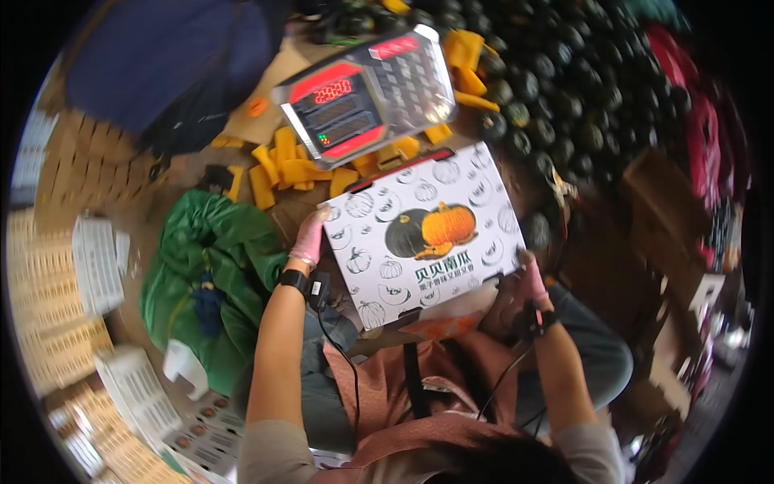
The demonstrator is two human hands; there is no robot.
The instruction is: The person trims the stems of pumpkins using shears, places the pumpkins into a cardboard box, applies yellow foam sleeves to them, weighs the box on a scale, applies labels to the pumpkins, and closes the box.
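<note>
A white carton [379, 266] with printed pumpkins and Chinese characters lies tilted in front of my lap, its lid closed. On its left edge, my left hand [309, 239] grips the side, wearing a pink glove with the fingertips partly hidden. My right hand [530, 281], also in a pink glove, holds the lower right corner. Just beyond the carton's far edge stands a weighing scale [371, 97] with lit red digits, too blurred to read. What is inside the carton is hidden.
Yellow foam-like pieces [282, 165] lie around the scale. Many dark green pumpkins [556, 89] are piled at the upper right. A green mesh sack [210, 274] sits at my left, near stacked flat cardboard [48, 290]. Open brown cartons [669, 202] stand on the right.
</note>
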